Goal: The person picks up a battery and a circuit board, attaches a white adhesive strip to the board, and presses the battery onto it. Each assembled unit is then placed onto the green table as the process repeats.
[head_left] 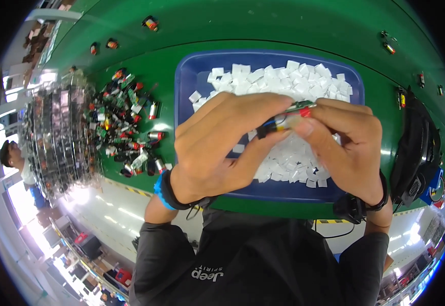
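Left hand (214, 140): we pinch the black end of the cylindrical component (286, 121).
Right hand (354, 140): we grip its red end.
Component position: between both hands, over the blue tray (185, 81) of white square pieces (288, 77).

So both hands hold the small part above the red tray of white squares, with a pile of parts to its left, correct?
Almost: the tray is blue, not red, as the head view shows. The left hand and right hand hold the small part above its white squares, with the pile to its left.
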The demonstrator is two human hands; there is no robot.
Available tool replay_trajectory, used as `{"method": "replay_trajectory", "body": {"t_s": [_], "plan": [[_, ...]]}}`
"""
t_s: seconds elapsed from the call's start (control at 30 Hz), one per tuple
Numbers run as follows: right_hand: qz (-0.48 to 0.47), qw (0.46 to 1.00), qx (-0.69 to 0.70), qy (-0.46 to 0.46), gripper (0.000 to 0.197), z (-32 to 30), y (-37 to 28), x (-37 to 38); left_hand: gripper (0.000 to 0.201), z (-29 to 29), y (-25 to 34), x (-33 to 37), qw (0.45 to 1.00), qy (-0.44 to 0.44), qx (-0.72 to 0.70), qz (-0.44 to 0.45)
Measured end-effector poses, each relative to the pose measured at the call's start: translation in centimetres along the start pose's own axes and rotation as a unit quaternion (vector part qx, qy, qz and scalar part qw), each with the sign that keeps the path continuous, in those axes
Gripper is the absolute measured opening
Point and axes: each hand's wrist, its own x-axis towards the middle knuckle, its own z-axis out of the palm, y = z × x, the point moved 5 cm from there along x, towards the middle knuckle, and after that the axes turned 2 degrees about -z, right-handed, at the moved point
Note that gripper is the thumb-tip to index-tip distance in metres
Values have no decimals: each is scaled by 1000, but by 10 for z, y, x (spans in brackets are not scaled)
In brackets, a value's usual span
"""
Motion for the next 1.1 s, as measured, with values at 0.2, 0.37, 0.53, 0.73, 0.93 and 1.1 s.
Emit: {"method": "replay_trajectory", "body": {"t_s": [0.2, 0.37, 0.53, 0.73, 0.93, 1.1], "plan": [[-89, 984, -122, 97, 10, -11, -8, -5, 35, 5, 10, 16, 997, -31, 71, 28], [-174, 956, -211, 107, 7, -30, -20, -12, 29, 14, 13, 34, 989, -66, -76, -104], [-208, 946, -148, 199, 20, -39, -35, -21, 29, 32, 1, 36, 780, -53, -477, -401], [-201, 953, -106, 202, 26, -32, -31, -29, 43, 36, 21, 26, 815, -50, -431, -383], [-230, 938, -149, 214, 22, -30, -30, -29, 37, 34, 30, 22, 851, -43, -375, -366], [-331, 877, -262, 229, 20, -26, -27, -29, 31, 26, 33, 35, 874, -112, -284, -378]]}}
